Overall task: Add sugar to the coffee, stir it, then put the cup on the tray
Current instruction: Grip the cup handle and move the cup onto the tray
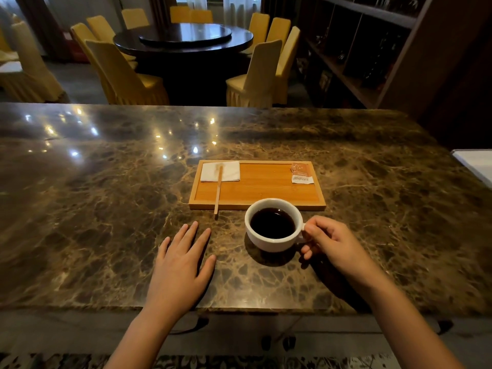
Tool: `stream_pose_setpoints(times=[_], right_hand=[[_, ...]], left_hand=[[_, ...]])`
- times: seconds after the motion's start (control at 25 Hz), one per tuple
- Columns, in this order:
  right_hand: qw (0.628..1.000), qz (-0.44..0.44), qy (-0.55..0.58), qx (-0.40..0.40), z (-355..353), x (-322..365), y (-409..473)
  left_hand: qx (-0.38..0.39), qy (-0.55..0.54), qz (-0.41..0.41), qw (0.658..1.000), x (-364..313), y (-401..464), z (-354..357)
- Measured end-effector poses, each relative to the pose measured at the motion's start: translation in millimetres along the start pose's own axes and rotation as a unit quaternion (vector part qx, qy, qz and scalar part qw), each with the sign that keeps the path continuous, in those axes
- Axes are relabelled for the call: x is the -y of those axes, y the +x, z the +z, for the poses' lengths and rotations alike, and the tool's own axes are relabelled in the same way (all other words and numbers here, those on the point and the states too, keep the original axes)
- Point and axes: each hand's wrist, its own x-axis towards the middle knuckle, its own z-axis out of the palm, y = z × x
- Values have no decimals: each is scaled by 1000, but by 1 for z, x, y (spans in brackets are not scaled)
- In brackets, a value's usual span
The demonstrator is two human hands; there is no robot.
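Beyond the hands, the polished brown marble surface (106, 182) catches small glints of ceiling light. Farther off stands a dark round dining table (183, 39) ringed with yellow-covered chairs (125, 75), with curtained windows (197, 1) behind. Dark wooden shelving (372, 49) lines the wall off to the right.

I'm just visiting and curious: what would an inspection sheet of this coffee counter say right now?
Surface: glossy brown marble counter, lamp reflections at far left.
Job's things: white cup of black coffee stands on the counter, just in front of the wooden tray; sugar packet lies in the tray's far right corner; wooden stirrer rests on a white napkin, its near end overhanging the tray rim.
Clutter: nothing seen.
Hands: left hand flat on the counter, empty; right hand grips the cup's handle.
Cables: nothing seen.
Surroundings: round dark table with yellow-covered chairs; shelving at right.
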Motion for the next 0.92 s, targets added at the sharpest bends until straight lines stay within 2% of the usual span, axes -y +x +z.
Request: stream_pose_setpoints(times=[0.4, 0.92], right_hand=[[997, -41, -36, -60, -10, 37, 58], [990, -4, -65, -126, 2, 20, 107]], left_hand=[[-10, 6, 1, 1000, 2, 0, 3], [-14, 7, -6, 1000, 2, 1, 5]])
